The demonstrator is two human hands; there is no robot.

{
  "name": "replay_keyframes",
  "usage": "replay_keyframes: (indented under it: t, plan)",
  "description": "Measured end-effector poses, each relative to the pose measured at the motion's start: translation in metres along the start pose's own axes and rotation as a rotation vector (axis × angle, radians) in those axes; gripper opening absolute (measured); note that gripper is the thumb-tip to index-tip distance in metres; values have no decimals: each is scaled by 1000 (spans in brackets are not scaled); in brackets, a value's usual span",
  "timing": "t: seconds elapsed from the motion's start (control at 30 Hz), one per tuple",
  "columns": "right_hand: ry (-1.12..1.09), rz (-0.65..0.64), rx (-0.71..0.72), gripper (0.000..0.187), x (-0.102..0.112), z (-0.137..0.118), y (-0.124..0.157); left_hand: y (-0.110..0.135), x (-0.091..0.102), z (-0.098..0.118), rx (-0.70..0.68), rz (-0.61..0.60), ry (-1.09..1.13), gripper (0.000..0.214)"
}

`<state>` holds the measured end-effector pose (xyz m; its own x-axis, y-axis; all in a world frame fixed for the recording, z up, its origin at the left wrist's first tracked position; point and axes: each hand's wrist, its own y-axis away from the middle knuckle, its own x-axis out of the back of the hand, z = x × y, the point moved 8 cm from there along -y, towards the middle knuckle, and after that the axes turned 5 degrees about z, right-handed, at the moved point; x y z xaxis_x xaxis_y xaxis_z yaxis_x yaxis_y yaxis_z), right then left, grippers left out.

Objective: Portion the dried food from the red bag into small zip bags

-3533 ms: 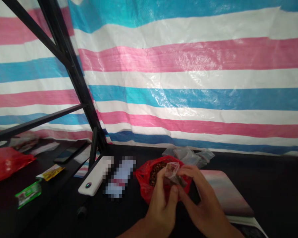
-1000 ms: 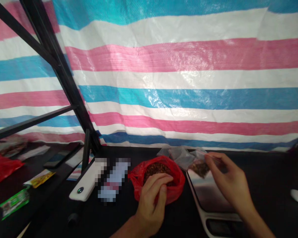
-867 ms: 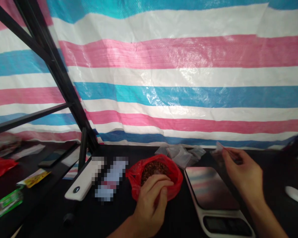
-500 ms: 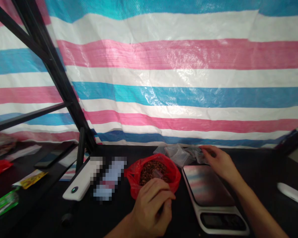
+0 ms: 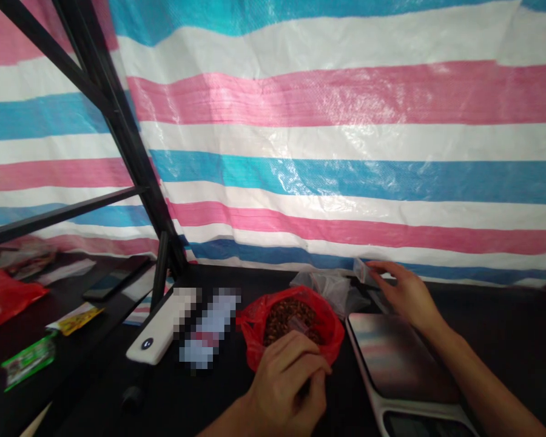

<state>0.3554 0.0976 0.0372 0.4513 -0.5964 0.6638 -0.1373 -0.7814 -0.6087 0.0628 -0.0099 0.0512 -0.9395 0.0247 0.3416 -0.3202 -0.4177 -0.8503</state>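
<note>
My right hand [image 5: 403, 288] pinches a small clear plastic bag [image 5: 360, 271] between thumb and fingers, lifted beyond the kitchen scale [image 5: 404, 358]. More clear bags [image 5: 330, 288] lie in a loose pile to its left. At the near rim of a red plastic bag [image 5: 331, 312], my left hand [image 5: 291, 382] is curled with its fingers closed; whatever they hold is hidden. Small brown pieces [image 5: 284, 315], like beans or nuts, fill the red bag. A clear plastic piece [image 5: 299, 326] sits on top of them, close to my left knuckles.
A white power bank-like device [image 5: 159, 340] and a blurred-out item [image 5: 213, 328] lie left of the red bag. Farther left are small snack packets [image 5: 30, 361], a dark phone-like slab [image 5: 113, 279] and another red bag [image 5: 9, 297]. A black metal frame [image 5: 131, 145] stands before the striped sheet [image 5: 323, 139].
My right hand has raised one small clear bag from the pile. My left hand stays curled by the red bag. The whole view has shifted slightly.
</note>
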Motion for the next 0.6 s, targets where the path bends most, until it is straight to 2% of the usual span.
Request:
replay_keyframes:
  t: [0.07,0.13,0.23,0.3,0.4,0.6]
  plan:
    - [-73,70,-13,39,8,-17,3,5,-2,-10,119,1,57,24]
    - [-245,86,4,37,9,-46,7,12,-4,-28,334,31,117,38]
    - [-508,-55,81,26,-6,-103,20,28,-7,-62,726,143,248,61]
    - [-592,-186,146,16,-19,-138,33,33,-17,-74,875,139,440,69]
    - [-655,-295,163,15,-33,-166,51,28,-23,-79,910,118,572,58]
    - [-648,-507,79,46,-55,-175,68,15,5,-80,864,318,465,42]
